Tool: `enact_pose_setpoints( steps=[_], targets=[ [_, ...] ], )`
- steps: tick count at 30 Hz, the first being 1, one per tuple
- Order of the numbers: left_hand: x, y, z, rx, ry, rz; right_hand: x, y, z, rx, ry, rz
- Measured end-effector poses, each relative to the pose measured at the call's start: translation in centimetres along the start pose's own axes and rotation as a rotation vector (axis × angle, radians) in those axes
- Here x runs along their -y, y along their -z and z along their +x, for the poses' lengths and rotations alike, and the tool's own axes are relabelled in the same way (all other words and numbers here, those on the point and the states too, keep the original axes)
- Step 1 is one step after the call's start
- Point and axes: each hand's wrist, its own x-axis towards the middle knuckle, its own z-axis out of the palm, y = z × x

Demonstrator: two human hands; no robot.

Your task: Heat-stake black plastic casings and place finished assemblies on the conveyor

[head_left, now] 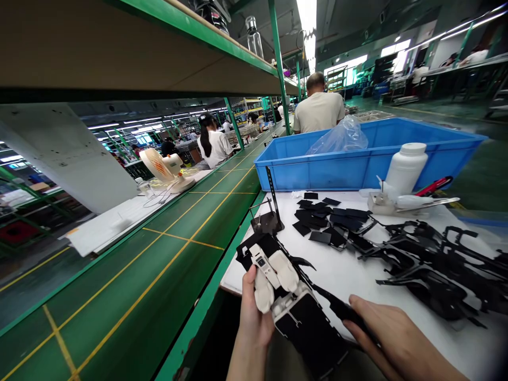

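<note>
My left hand (257,312) is wrapped round a white and black plastic assembly (286,271), held tilted above the front edge of the work table. White rounded blocks sit on its upper part, with a flat black panel (311,330) below them. In my right hand (391,328), to the right of the assembly, is a long thin black piece (339,307). It reaches up along the assembly's right side; whether it is a tool or a part, I cannot tell. Past the assembly stands a small black metal stand (268,219) with an upright perforated strip.
Flat black pieces (317,219) and a heap of black frame parts (432,264) lie on the white table. Behind stand a white bottle (407,169) and a blue bin (309,172) with plastic film. A green conveyor belt (159,264) runs along the left, a shelf (166,47) overhead.
</note>
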Motion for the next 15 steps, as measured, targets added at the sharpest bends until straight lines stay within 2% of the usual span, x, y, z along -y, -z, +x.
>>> enact_pose_setpoints(
  steps=[4, 11, 15],
  targets=[
    [0.1, 0.1, 0.0, 0.037, -0.019, 0.023, 0.0, -0.5, -0.1, 0.052, -0.011, -0.021],
    [-0.5, 1.6, 0.1, 0.23, -0.009, 0.081, 0.3, -1.1, -0.1, 0.089, -0.01, 0.019],
    [-0.5, 1.1, 0.2, 0.282, -0.007, 0.102, 0.2, -2.4, -0.3, 0.107, -0.019, 0.038]
  ],
)
